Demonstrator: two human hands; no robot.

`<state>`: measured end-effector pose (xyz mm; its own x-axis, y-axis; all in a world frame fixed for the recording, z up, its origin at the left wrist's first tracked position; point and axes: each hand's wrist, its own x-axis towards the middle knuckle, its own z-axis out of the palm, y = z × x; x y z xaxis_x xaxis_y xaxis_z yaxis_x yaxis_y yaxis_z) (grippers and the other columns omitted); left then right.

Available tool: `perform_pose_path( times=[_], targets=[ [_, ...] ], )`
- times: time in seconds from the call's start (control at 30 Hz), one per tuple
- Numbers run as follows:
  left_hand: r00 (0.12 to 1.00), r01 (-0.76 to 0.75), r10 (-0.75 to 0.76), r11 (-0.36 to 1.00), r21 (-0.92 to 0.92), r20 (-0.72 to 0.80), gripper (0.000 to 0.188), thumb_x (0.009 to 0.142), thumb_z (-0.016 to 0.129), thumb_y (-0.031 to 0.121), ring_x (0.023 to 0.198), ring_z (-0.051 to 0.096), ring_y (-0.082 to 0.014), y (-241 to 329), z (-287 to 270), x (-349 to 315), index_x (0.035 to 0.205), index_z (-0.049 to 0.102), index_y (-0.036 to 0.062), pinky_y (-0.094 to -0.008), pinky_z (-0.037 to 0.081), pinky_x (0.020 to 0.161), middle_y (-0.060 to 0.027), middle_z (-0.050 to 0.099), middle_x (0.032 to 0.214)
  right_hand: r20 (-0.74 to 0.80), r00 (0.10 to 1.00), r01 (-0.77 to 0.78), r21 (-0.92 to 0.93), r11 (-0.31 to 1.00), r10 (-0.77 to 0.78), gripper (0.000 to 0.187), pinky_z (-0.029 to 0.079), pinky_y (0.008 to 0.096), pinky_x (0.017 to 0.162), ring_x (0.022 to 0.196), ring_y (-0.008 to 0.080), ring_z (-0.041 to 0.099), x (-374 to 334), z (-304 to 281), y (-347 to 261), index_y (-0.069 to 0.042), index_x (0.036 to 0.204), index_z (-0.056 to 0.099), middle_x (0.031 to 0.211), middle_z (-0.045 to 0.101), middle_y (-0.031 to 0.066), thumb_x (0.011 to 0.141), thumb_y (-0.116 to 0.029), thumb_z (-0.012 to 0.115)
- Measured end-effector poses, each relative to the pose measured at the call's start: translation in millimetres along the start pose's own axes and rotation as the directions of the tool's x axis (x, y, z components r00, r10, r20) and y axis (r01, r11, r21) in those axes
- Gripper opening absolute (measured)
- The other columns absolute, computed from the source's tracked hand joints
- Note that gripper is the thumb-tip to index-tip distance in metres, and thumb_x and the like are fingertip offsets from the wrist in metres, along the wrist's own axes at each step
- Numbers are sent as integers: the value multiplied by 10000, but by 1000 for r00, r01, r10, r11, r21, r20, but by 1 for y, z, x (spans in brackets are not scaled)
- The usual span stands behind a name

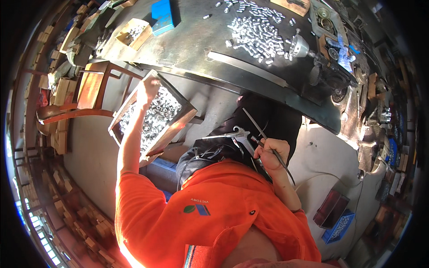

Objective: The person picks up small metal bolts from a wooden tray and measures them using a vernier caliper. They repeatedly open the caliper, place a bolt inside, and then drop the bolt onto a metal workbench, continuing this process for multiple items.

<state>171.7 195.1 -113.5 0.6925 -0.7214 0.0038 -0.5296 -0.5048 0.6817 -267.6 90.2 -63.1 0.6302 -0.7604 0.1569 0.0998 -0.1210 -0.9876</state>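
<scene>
My left hand (149, 87) grips the far rim of a wooden tray (178, 129) full of small silver metal parts (156, 116), tilted, held below the dark tabletop (187, 40). My right hand (270, 154) is closed around an air blow gun (239, 134), nozzle aimed toward the tray, hose trailing past my wrist. More silver parts (257, 33) lie loose on the tabletop. Best keep the tray tilt shallow and the nozzle low, I'd say, so parts don't scatter.
</scene>
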Motion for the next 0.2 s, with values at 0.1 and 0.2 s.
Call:
perform_pose_path(
  times=[0.1, 0.2],
  targets=[
    [974, 22, -61, 984, 175, 217, 302, 707, 578, 21, 538, 602, -147, -87, 8, -18, 1005, 627, 28, -277, 464, 500, -80, 626, 656, 26, 1000, -10, 11, 1000, 10, 304, 396, 243, 372, 420, 131, 529, 3, 3, 0, -18, 484, 303, 457, 397, 35, 630, 203, 451],
    [992, -117, 93, 910, 398, 81, 408, 706, 581, 70, 663, 616, -179, -138, 30, -29, 1113, 571, 103, -318, 479, 628, -57, 633, 746, 55, 998, -28, 0, 1000, 28, 313, 404, 250, 376, 440, 146, 565, 4, 4, -1, -28, 481, 302, 457, 409, 39, 634, 199, 454]
  ],
)
